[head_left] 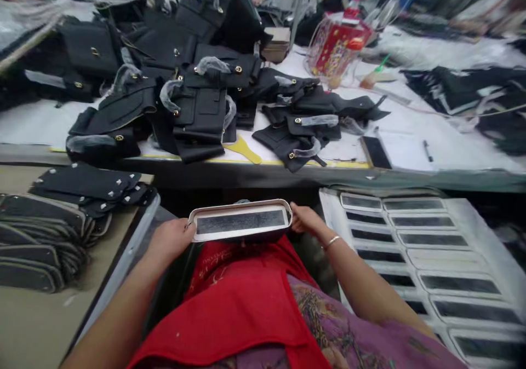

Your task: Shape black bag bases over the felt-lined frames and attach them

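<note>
Between both hands, just above my lap, is a long bag base piece [242, 221] with rounded corners. It has a raised pale rim, a white bottom and a dark strip along its middle. My left hand [173, 238] is closed on its left end, the thumb at the rim. At the opposite end, the fingers of my right hand [302, 218] pinch the rim near the corner. Dark material shows beneath the front edge, but the underside is hidden.
Black handbags [201, 106] with wrapped handles crowd the white table. A yellow scraper [244, 149], a phone [375, 152] and a pen [428, 151] lie along its near side. Stacked dark panels [33, 248] stand at left; a board [489, 237] with rows of similar pieces lies at right.
</note>
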Demonstrator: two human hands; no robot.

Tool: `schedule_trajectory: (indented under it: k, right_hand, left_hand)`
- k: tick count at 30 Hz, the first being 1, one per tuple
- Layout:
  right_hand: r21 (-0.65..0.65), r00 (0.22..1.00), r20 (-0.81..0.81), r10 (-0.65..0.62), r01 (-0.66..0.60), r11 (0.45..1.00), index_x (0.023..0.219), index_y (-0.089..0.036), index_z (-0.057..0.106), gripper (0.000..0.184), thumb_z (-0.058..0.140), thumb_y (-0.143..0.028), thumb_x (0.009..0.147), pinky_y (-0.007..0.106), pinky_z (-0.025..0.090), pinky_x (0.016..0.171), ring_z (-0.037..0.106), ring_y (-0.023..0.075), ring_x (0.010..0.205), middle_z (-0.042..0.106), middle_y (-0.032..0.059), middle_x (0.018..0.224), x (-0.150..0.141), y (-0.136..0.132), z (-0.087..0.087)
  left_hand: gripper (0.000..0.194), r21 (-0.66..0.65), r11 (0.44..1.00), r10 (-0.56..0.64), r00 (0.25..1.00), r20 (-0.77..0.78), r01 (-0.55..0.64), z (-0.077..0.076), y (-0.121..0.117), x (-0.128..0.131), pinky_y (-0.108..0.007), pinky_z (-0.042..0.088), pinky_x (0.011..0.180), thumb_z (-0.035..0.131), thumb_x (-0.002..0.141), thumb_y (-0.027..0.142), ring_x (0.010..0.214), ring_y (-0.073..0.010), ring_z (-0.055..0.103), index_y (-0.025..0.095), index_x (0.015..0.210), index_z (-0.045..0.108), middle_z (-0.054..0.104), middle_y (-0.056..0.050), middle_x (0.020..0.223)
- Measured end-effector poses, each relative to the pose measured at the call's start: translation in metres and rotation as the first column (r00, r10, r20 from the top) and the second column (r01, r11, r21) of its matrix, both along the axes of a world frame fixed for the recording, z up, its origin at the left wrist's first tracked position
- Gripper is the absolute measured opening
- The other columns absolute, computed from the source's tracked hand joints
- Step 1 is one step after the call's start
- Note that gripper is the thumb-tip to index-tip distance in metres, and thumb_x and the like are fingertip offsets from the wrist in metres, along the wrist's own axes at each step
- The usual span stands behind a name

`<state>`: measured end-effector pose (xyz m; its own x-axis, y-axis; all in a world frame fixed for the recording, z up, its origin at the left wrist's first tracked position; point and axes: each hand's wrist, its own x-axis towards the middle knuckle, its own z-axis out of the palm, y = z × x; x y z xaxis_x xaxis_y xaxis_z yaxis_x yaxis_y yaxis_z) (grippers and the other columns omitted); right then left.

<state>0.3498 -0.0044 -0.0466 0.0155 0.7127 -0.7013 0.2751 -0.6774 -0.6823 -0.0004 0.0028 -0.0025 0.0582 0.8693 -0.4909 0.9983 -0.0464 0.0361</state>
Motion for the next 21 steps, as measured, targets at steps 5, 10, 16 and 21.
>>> schedule_trajectory:
  k: [5,10,16,21]
  right_hand:
    - [0.012,0.811,0.432,0.395,-0.443,0.896,0.066,-0.013,0.060,0.049,0.043,-0.054,0.086,0.023,0.043,0.049,0.060,0.0153,0.048,0.064,0.0086,0.060,-0.002,0.002,0.051]
    - [-0.075,0.431,0.754,0.495,-0.692,0.718,0.075,-0.010,0.066,0.041,0.031,-0.026,0.091,0.025,0.041,0.060,0.066,0.0204,0.066,0.068,0.0149,0.072,-0.030,-0.009,0.061]
    - [-0.010,0.436,0.775,0.458,-0.716,0.698,0.084,-0.010,0.064,0.045,0.023,-0.026,0.095,0.021,0.037,0.054,0.064,0.0147,0.062,0.069,0.0131,0.081,-0.028,-0.013,0.045]
    - [0.030,0.579,0.653,0.488,-0.663,0.748,0.081,-0.013,0.063,0.049,0.022,-0.035,0.095,0.021,0.041,0.057,0.065,0.0157,0.062,0.068,0.0111,0.073,-0.025,0.000,0.047]
  left_hand:
    - [0.047,0.008,1.000,-0.030,0.999,-0.030,0.030,-0.003,0.002,-0.002,-0.033,0.041,0.070,0.023,0.086,0.038,0.090,-0.0299,0.063,0.015,0.077,0.063,0.068,-0.017,0.094]
    - [0.047,0.035,0.999,0.006,0.999,0.033,-0.007,-0.007,-0.004,-0.005,-0.031,0.041,0.070,0.022,0.088,0.037,0.088,-0.0272,0.064,0.016,0.074,0.062,0.069,-0.015,0.088]
    - [0.047,0.030,0.997,0.062,0.990,0.124,-0.067,-0.013,-0.001,-0.005,-0.027,0.042,0.064,0.024,0.090,0.037,0.079,-0.0235,0.064,0.015,0.074,0.062,0.068,-0.014,0.080]
    - [0.044,-0.068,0.975,0.220,0.922,0.320,-0.209,-0.007,0.008,-0.011,-0.030,0.047,0.063,0.032,0.088,0.040,0.073,-0.0250,0.065,0.011,0.075,0.062,0.067,-0.016,0.078]
